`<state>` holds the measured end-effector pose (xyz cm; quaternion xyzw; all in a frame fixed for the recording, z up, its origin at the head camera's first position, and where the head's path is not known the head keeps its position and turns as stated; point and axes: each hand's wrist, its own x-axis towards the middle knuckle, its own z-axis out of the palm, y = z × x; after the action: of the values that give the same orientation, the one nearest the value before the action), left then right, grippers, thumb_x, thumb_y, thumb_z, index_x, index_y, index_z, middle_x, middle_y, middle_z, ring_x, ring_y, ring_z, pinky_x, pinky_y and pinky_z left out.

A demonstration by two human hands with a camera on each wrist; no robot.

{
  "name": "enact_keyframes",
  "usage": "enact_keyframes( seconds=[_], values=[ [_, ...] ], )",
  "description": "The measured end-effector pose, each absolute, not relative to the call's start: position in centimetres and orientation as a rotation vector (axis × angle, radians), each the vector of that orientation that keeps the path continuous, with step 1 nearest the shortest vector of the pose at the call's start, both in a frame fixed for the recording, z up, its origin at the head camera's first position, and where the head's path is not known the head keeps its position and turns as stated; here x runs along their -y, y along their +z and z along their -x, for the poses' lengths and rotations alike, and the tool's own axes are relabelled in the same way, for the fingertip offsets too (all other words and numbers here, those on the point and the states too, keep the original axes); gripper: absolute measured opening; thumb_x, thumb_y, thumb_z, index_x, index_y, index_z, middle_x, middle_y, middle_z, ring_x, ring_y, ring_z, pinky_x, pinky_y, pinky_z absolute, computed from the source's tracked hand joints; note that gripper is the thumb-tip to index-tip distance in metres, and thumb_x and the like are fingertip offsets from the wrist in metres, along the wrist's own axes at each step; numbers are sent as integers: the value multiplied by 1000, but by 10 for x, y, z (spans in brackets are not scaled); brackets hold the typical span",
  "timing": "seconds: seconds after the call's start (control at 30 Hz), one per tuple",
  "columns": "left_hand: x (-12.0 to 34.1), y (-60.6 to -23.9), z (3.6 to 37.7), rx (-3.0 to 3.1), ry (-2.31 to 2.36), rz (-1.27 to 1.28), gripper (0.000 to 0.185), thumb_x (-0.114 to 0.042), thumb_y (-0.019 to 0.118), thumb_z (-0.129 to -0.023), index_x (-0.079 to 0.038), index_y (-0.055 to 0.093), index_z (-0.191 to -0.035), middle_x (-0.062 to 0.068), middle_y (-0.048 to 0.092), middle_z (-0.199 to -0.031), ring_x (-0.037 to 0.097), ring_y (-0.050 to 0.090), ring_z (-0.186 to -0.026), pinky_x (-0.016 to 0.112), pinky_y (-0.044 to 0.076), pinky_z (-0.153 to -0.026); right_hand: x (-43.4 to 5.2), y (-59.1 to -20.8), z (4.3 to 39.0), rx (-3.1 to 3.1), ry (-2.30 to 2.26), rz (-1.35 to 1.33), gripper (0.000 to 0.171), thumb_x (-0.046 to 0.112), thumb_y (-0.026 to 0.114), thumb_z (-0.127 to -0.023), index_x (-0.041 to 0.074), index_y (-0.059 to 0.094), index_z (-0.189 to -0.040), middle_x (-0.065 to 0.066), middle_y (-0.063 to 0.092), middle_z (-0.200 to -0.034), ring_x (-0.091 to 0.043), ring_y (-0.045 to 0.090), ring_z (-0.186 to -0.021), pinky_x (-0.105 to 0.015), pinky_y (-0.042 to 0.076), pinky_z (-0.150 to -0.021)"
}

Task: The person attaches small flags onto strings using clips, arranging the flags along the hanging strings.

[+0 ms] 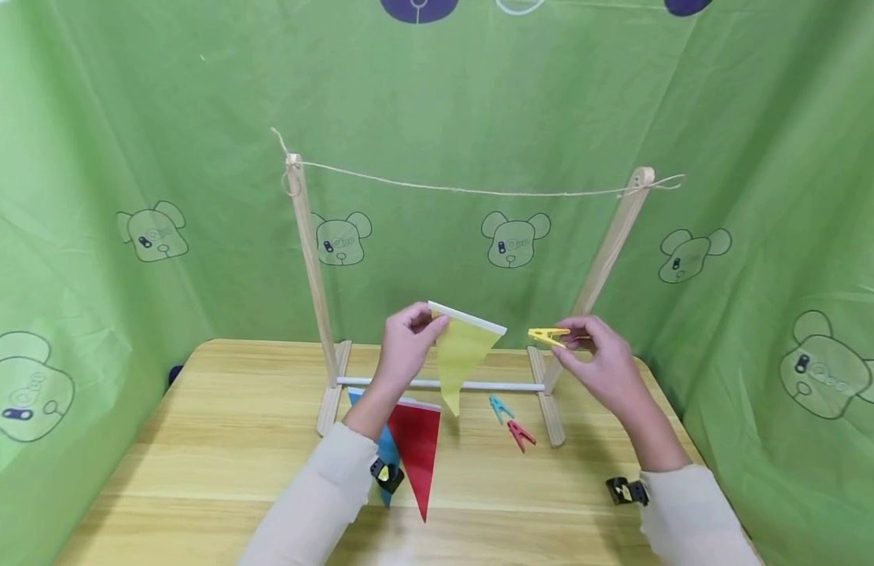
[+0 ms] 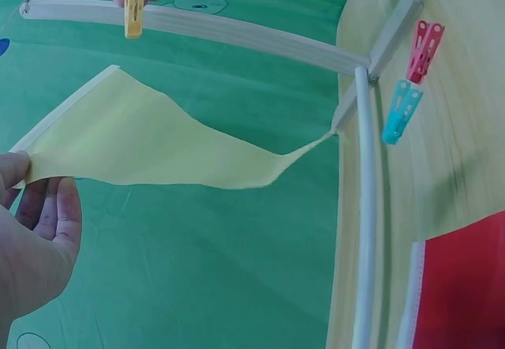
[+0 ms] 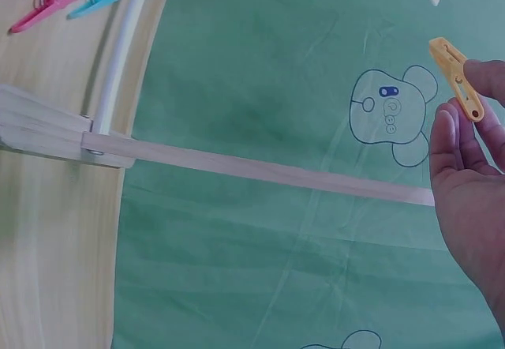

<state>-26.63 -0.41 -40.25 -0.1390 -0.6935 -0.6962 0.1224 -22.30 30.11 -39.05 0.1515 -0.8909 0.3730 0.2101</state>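
In the head view my left hand (image 1: 407, 338) pinches the upper left corner of a yellow pennant (image 1: 462, 354), whose white top edge slants down to the right. The pennant hangs above the table, its tip pointing down. To its right, my right hand (image 1: 601, 358) holds a yellow clothespin (image 1: 548, 336) between thumb and fingers, its nose toward the pennant but apart from it. A string (image 1: 444, 188) runs above both hands between two wooden posts. On the table lie a red pennant (image 1: 417, 440) and a blue pennant (image 1: 387, 452), the latter partly hidden by my left forearm.
A blue clothespin (image 1: 501, 408) and a red clothespin (image 1: 520, 435) lie on the wooden table (image 1: 253, 456) below the hands. The wooden stand has a left post (image 1: 312, 267), a right post (image 1: 614, 244) and a white crossbar (image 1: 504, 386) low down. Green cloth (image 1: 437, 94) surrounds the table.
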Motion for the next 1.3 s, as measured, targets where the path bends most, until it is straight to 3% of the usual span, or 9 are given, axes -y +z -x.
enact_keyframes(
  seconds=[0.47,0.87,1.3],
  values=[
    [-9,-388,272,2002,-2069,440,13,-11,78,-92,-2,76,-100,8,70,-90,13,60,-80,20,54,-72,-304,-359,227,2419,1071,-414,37,-4,76,-88,-5,61,-121,-18,65,-110,-2,58,-94,-5,50,-88],
    [-25,-373,276,1957,-2131,444,13,-10,77,-93,-1,77,-102,6,70,-88,11,59,-77,21,53,-69,-306,-327,231,2331,1133,-440,37,-4,76,-88,-4,63,-123,-14,64,-114,-2,58,-97,-6,50,-88],
    [-31,-357,279,1952,-2150,419,16,-14,76,-94,-4,77,-107,6,71,-92,11,61,-78,33,58,-74,-304,-300,233,2317,1074,-459,39,-4,77,-89,-3,63,-125,-13,64,-114,-1,59,-96,-5,50,-88]
  ],
)
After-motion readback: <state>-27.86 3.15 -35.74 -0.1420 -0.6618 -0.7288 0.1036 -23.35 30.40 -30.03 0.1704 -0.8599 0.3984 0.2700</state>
